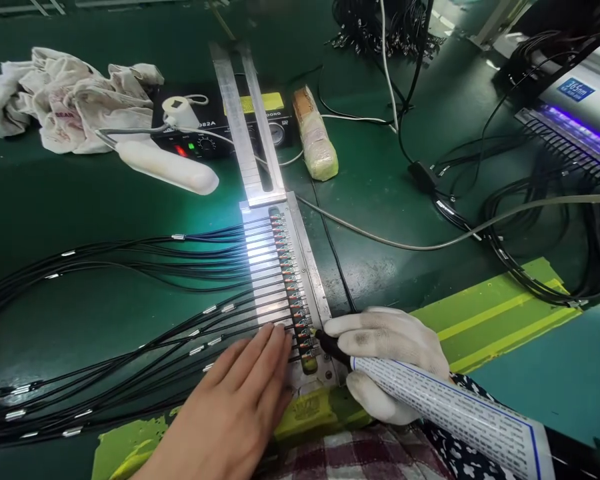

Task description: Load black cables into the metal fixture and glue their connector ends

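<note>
A metal fixture (300, 267) runs away from me, with a row of small wired connectors (286, 257) in its slot. Black cables (195, 250) come in from the left, each ending at a connector. My left hand (245, 393) is bare, its fingers stretched out flat over the near cables and the fixture's left edge. On my right hand (395, 353) is a white glove. Its fingers close around a glue dispensing syringe (445, 407) with a printed label and a black front end. The syringe's tip is at the near connectors; whether it touches them I cannot tell.
Behind the fixture sits a black control box (210, 120) with lit displays. White gloves (80, 100) lie at the back left, near a white padded handle (167, 167). A wrapped block (315, 133) stands right of the box. A purple-lit lamp (580, 127) and coiled cables are right.
</note>
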The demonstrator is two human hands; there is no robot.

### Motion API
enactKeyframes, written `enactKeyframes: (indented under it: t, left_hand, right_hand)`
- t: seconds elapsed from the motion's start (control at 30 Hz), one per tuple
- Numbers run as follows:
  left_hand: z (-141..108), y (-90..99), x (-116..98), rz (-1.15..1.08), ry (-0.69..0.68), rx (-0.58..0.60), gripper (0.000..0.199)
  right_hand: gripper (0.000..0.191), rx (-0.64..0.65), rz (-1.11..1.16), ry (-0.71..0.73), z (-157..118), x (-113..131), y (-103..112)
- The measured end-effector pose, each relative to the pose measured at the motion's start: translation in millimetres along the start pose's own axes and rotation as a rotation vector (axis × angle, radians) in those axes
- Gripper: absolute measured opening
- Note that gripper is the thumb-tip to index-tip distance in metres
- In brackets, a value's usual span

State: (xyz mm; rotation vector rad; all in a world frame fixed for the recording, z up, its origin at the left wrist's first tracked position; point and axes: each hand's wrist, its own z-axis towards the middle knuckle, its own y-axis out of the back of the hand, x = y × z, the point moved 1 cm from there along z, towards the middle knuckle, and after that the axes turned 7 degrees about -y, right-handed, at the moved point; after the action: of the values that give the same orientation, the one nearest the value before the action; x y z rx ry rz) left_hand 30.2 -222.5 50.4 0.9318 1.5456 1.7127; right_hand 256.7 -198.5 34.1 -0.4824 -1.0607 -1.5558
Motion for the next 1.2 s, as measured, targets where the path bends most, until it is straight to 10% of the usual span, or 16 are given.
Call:
enactKeyframes:
  t: [1.2]
  left_hand:
    - [14,11.9,-9,0.007,-0.056,0.041,0.032]
  right_hand:
    - [0.029,0.017,-0.034,-0.045,-3,-3,1]
